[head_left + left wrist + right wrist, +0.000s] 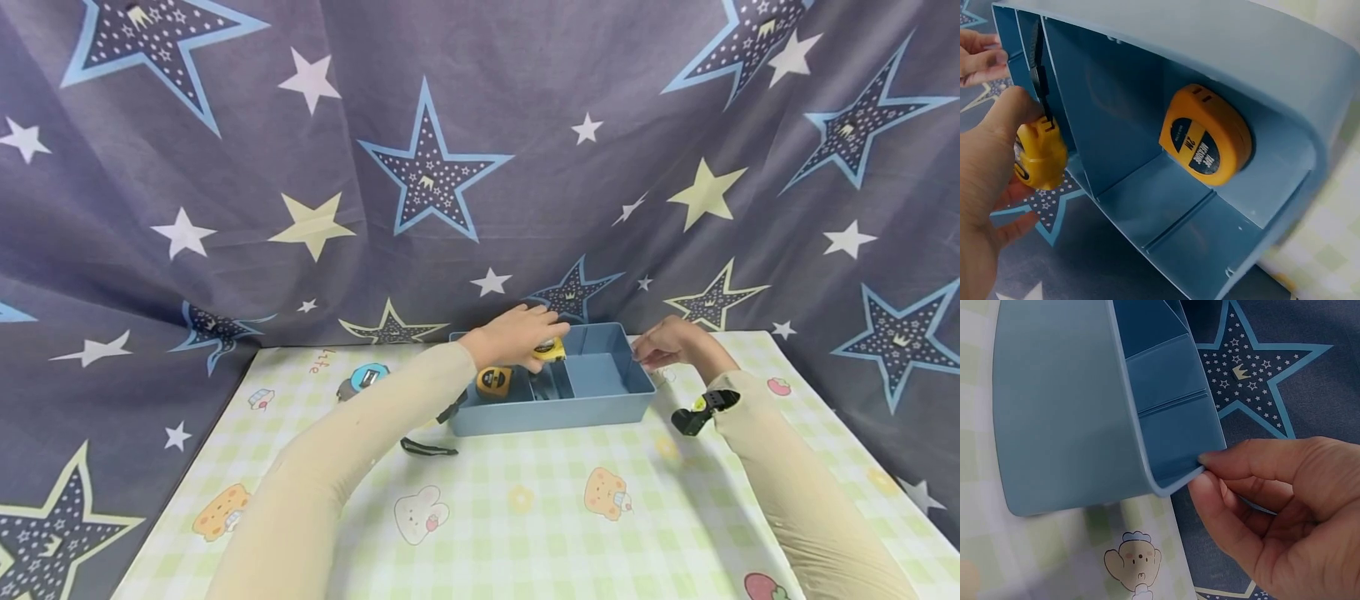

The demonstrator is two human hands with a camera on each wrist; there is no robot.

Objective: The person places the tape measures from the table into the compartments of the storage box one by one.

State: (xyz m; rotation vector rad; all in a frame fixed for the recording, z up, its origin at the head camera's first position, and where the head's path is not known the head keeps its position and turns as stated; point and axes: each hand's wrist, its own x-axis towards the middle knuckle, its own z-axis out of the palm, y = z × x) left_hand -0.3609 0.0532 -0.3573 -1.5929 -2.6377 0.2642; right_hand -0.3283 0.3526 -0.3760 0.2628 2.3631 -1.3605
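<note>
A blue box (555,415) with dividers stands near the back of the table. My left hand (513,333) is over its middle and grips a yellow tape measure (1044,153); a black strap (1039,78) on it hangs down into the narrow middle compartment. In the left compartment sits an orange tape measure (1210,137) with a black label. At the box's right end, my right hand (670,340) pinches the rim between thumb and finger, as the right wrist view shows. The right compartment holds nothing visible.
A blue and grey tape measure (369,375) lies left of the box, partly behind my left sleeve. A black strap (427,448) lies in front of the box's left corner. Behind the table hangs a dark star-patterned curtain (420,292).
</note>
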